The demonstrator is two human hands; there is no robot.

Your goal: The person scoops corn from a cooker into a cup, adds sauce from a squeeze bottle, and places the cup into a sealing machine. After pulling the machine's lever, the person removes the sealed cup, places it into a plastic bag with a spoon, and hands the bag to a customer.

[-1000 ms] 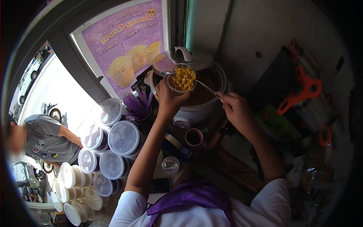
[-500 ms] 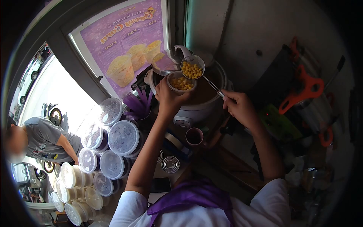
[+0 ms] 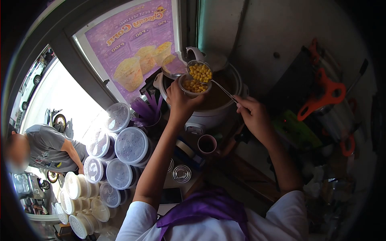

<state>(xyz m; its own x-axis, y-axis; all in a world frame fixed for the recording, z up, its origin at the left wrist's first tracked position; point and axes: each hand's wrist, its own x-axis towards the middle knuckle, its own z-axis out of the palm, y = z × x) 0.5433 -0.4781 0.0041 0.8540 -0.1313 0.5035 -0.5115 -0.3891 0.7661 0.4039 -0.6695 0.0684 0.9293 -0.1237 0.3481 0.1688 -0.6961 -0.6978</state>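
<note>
Clear cup (image 3: 194,86) partly filled with corn; strainer ladle (image 3: 200,72) tilted above.

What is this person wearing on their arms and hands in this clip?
The left hand and right hand are bare, without gloves. Short white sleeves end above the elbows; forearms are uncovered. A purple cloth lies across the chest between them. No watch or bracelet shows.

A white short-sleeved shirt (image 3: 261,229) is worn, seen from above at the lower edge of the view. A purple cloth (image 3: 205,209) is draped around the neck and lies in folds over the chest. The left sleeve (image 3: 133,221) and the right sleeve (image 3: 292,205) are cut short, and both forearms are left uncovered below them. The left hand (image 3: 181,102) and the right hand (image 3: 251,114) are bare.
</note>
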